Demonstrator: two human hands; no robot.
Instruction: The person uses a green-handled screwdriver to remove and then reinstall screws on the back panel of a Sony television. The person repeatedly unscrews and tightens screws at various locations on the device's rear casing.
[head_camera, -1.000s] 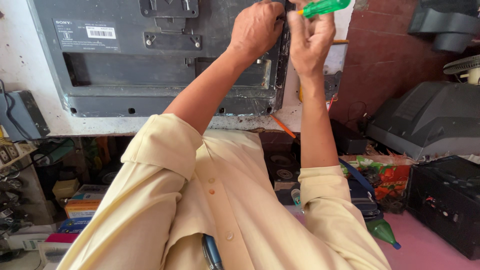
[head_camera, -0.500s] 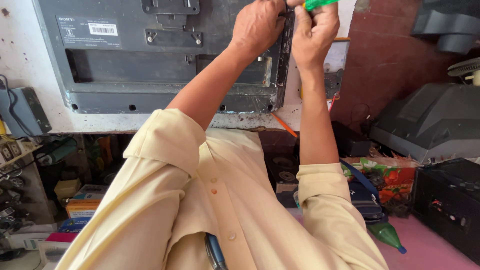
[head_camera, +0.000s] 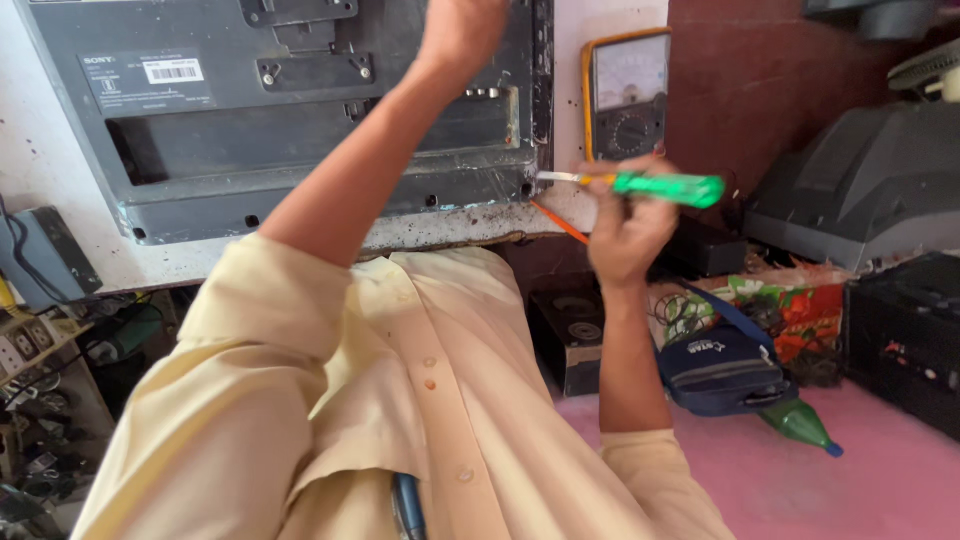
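1. Judged a screw-working step on the grey television back panel (head_camera: 300, 130), which leans upright against the white wall. Caught between screws, with the tool off the panel.
2. Right hand (head_camera: 625, 225) curled tight around the green-handled screwdriver (head_camera: 640, 185), held level, tip pointing at the panel's lower right corner and just short of it.
3. Left hand (head_camera: 462, 30) raised against the panel's top area, seemingly steadying it. Cut by the frame edge, so fingers spread or gripping cannot be told.
4. Next move probably calls for seating the tip squarely in a screw head and keeping the panel braced.
5. Hard to make out: any screw at that corner, the tip's type, and the dial setting of the yellow multimeter (head_camera: 625, 95) beside the panel.
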